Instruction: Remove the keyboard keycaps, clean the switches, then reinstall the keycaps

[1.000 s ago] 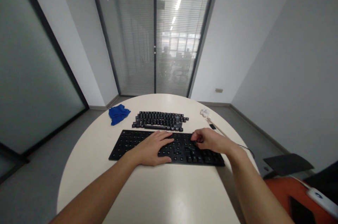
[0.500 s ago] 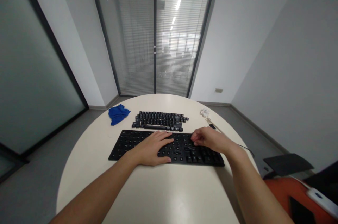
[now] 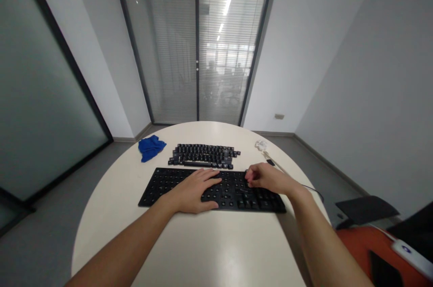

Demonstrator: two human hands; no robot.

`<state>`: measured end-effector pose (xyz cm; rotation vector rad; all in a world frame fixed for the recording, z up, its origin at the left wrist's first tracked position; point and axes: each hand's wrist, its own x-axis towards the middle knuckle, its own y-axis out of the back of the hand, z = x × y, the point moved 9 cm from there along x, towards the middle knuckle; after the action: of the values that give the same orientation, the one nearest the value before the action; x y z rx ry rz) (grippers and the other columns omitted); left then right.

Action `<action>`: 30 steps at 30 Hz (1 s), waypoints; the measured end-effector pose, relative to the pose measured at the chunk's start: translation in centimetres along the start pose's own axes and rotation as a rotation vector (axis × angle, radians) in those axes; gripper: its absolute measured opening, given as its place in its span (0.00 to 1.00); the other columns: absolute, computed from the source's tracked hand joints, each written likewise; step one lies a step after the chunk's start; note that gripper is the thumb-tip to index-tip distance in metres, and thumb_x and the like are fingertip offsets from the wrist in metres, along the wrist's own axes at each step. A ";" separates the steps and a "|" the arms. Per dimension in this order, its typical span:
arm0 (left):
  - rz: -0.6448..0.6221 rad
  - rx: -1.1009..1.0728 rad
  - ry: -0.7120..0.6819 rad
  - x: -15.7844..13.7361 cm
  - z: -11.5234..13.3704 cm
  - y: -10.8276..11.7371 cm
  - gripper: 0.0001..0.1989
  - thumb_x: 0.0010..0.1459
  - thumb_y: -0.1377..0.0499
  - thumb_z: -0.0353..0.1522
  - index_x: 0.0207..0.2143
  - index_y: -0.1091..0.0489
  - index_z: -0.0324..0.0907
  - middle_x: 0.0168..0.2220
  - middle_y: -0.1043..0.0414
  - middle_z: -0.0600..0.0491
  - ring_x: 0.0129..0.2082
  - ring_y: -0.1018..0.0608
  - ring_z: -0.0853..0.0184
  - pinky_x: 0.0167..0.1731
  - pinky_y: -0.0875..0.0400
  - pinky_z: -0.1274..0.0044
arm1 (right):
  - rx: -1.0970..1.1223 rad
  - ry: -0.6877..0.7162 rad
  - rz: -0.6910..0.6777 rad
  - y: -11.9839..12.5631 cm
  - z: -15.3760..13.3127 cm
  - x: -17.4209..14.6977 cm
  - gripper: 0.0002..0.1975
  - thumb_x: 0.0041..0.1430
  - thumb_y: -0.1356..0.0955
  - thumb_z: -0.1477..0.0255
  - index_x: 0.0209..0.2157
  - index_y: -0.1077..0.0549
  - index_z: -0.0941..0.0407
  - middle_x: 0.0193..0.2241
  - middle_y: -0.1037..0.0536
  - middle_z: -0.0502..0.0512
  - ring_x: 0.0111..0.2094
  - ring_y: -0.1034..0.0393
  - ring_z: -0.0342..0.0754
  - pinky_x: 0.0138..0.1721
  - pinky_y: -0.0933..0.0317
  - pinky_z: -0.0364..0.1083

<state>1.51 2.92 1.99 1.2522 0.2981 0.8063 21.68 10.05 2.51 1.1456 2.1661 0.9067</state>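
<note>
A black keyboard (image 3: 157,187) lies across the table, its left and middle parts bare of keycaps, with caps still seated at the right end. My left hand (image 3: 194,191) rests flat over the keyboard's middle, fingers spread. Over the right part, my right hand (image 3: 262,176) is closed with its fingertips pinched near the upper edge. Whatever those fingertips grip, if anything, is hidden. Just behind the keyboard sit loose black keycaps (image 3: 203,154), laid out in rows, with a long space bar (image 3: 198,164) at the front.
A crumpled blue cloth (image 3: 150,147) lies at the back left of the round table (image 3: 209,251). Crumpled white tissue (image 3: 261,145) and a brush-like tool (image 3: 270,161) are at the back right. A cable (image 3: 316,191) hangs over the right edge, near an orange chair (image 3: 358,251).
The view has shifted very slightly. Both hands keep nearly the same positions on the keyboard, and nothing has visibly been moved or let go.
</note>
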 end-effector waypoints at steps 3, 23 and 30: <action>-0.007 0.011 0.006 0.0 0.0 0.1 0.37 0.58 0.39 0.48 0.66 0.42 0.47 0.70 0.50 0.47 0.69 0.45 0.52 0.68 0.54 0.59 | -0.033 0.103 0.079 0.5 -1.0 0.3 0.10 0.57 0.32 0.69 0.39 0.22 0.56 0.35 0.18 0.54 0.36 0.25 0.49 0.38 0.34 0.45; 0.000 0.015 -0.001 -0.1 -0.2 0.1 0.37 0.58 0.39 0.49 0.66 0.42 0.46 0.70 0.50 0.46 0.69 0.45 0.52 0.68 0.54 0.58 | -0.383 0.173 0.278 -0.6 0.5 5.5 0.24 0.66 0.39 0.69 0.62 0.34 0.59 0.63 0.35 0.65 0.64 0.41 0.58 0.65 0.51 0.59; 0.007 0.014 0.001 -0.1 -0.3 0.1 0.37 0.58 0.39 0.49 0.66 0.42 0.47 0.70 0.50 0.47 0.69 0.45 0.52 0.68 0.53 0.58 | -0.342 0.143 0.338 0.2 -0.1 4.7 0.20 0.64 0.37 0.69 0.55 0.28 0.60 0.60 0.32 0.66 0.56 0.32 0.56 0.59 0.41 0.52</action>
<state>1.21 3.08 1.93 1.2661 0.3007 0.8128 19.34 14.08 2.04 1.3219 1.8502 1.4821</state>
